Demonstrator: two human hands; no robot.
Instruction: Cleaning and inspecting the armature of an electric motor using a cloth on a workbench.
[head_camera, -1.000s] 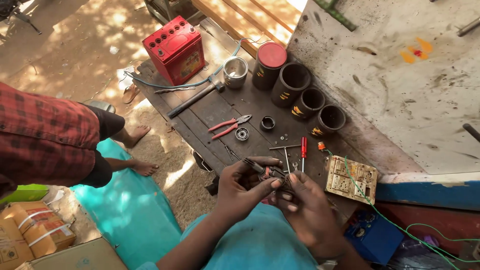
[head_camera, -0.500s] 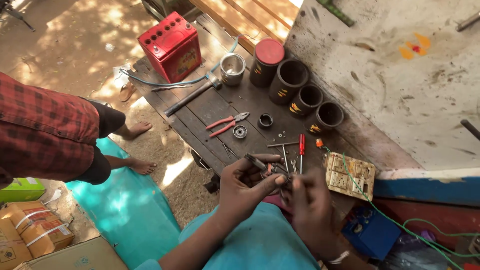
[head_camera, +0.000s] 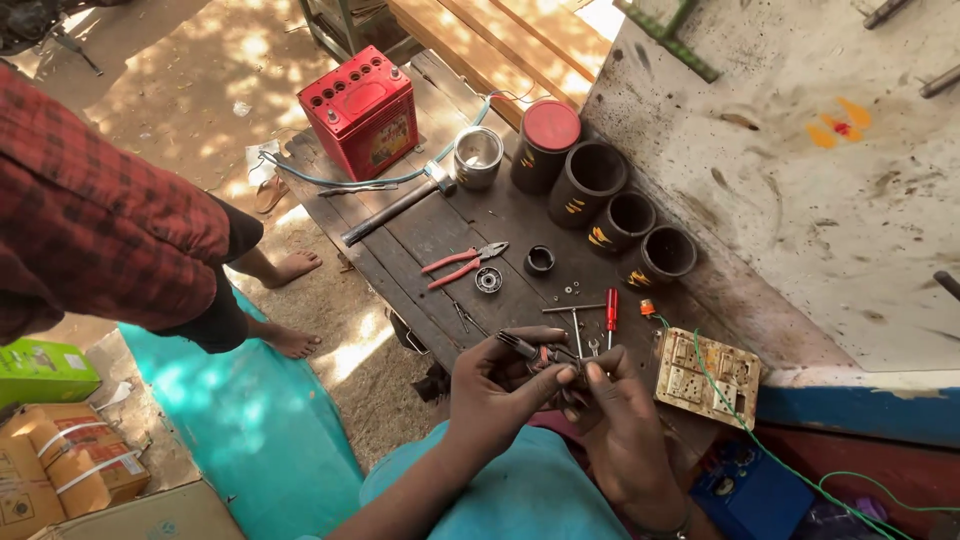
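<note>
Wooden bench (head_camera: 430, 235): left hand (head_camera: 500, 385) grips small pliers (head_camera: 535, 352) at its near edge, just short of the red screwdriver (head_camera: 611, 308). Right hand (head_camera: 620, 420) fingers pinch a tiny part at the tips; part unclear. Best keep both hands braced together, squeeze gently.

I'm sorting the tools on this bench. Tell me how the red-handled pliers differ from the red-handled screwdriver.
The red-handled pliers have two long curved red handles and lie slanted with their jaws pointing right; the red-handled screwdriver has one short straight handle and lies near-upright in the picture. The pliers lie mid-bench, apart from the hands; the screwdriver lies just beyond the right hand. Both rest flat on the dark wooden bench, unheld.
</note>
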